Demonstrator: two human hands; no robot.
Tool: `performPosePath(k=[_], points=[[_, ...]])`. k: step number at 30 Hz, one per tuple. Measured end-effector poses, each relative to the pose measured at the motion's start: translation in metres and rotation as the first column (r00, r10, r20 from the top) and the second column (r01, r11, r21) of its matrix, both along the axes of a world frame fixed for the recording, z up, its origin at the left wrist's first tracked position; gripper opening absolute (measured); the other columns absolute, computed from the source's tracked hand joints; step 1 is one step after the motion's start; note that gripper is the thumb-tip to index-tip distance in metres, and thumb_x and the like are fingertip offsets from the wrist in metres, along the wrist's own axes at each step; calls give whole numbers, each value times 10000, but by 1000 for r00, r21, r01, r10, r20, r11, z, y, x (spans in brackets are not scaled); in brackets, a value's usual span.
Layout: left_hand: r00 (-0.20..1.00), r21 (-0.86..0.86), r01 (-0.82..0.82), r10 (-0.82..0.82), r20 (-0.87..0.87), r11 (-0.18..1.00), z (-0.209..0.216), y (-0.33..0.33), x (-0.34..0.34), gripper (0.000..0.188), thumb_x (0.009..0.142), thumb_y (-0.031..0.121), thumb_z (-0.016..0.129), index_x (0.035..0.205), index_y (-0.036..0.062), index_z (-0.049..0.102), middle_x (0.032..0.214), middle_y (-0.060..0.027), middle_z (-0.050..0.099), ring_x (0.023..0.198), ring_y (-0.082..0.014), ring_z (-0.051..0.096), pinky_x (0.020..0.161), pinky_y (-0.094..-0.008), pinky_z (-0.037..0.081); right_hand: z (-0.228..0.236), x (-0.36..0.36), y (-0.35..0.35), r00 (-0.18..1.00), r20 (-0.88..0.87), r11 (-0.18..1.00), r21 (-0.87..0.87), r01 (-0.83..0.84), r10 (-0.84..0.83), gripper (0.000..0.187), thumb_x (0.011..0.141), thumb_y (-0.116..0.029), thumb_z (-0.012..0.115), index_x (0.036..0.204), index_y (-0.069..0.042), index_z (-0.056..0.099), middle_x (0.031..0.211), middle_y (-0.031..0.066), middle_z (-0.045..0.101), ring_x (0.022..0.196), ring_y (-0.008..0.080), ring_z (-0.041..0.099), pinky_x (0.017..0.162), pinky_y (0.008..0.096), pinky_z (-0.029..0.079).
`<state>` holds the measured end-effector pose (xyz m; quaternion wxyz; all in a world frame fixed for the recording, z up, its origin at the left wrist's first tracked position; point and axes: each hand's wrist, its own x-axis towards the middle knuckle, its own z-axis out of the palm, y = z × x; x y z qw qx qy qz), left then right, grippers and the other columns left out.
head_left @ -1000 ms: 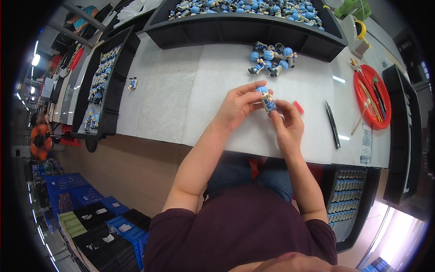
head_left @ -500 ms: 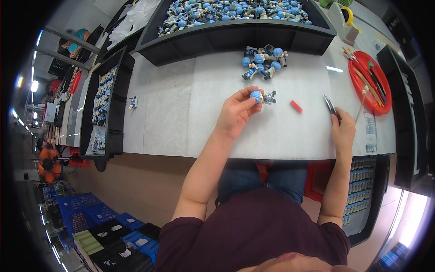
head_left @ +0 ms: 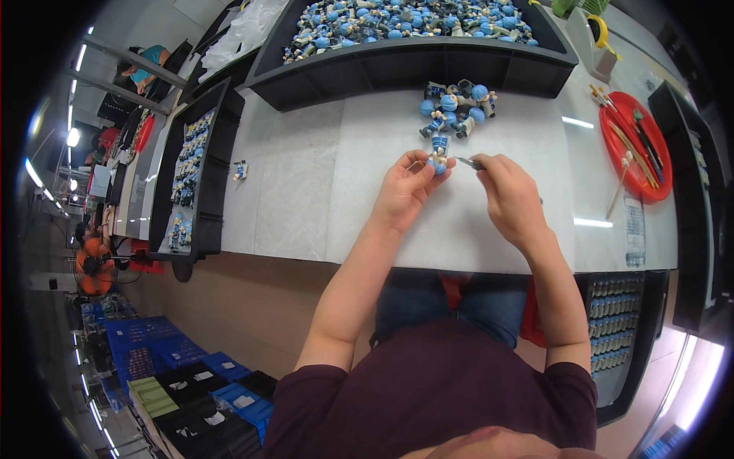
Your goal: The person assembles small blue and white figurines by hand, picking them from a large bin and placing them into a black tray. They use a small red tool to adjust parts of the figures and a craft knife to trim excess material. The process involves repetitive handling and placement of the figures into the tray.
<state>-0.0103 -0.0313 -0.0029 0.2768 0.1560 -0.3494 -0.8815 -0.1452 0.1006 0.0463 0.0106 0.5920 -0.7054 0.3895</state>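
A small blue-haired figurine [head_left: 440, 144] is pinched by its head between the thumb and fingers of my left hand [head_left: 403, 191], its feet pointing away from me. My right hand [head_left: 511, 195] grips a slim craft knife [head_left: 471, 163] with a dark handle and a silver blade. The blade tip is close beside the figurine's head; I cannot tell whether it touches. Just beyond my left fingers lies a small heap of similar figurines [head_left: 456, 107] on the white work surface [head_left: 375, 138].
A large black bin [head_left: 413, 73] full of figurines stands at the back. Another black tray [head_left: 206, 164] holds figurines at left, with a lone figurine [head_left: 240, 170] beside it. At right are a red dish [head_left: 657, 183] with brushes, a tape dispenser [head_left: 592, 46] and a lower tray [head_left: 612, 382].
My right hand has brought the knife left to the figurine. The figurine has turned from pointing right to pointing away from me. The small red piece is now hidden by my right hand.
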Motion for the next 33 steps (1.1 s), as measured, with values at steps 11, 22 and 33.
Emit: performPosePath(k=[11, 22, 33], points=[[999, 23, 34, -35, 6, 999, -7, -1, -1, 345, 820, -72, 568, 1108, 43, 415, 1058, -130, 549, 1026, -237, 573, 984, -390, 449, -27, 0, -27, 958, -266, 992, -99, 85, -108, 169, 809, -221, 629, 729, -83, 574, 602, 38, 541, 561, 191, 562, 477, 319, 441], [997, -28, 44, -42, 62, 999, -3, 2, -5, 491, 811, -95, 541, 1259, -15, 355, 1105, -121, 511, 1047, -239, 557, 972, -378, 451, -33, 0, -25, 964, -230, 990, -76, 121, -135, 240, 798, -288, 650, 683, -90, 577, 591, 37, 573, 527, 189, 588, 443, 308, 450], [991, -73, 53, -43, 125, 996, -1, 4, -6, 420, 802, -118, 516, 1208, -77, 421, 1142, -137, 514, 1055, -226, 557, 952, -332, 458, -34, 0, -23, 978, -176, 993, -30, 112, -116, 225, 815, -299, 634, 729, -94, 600, 604, 47, 603, 528, 202, 609, 441, 316, 460]])
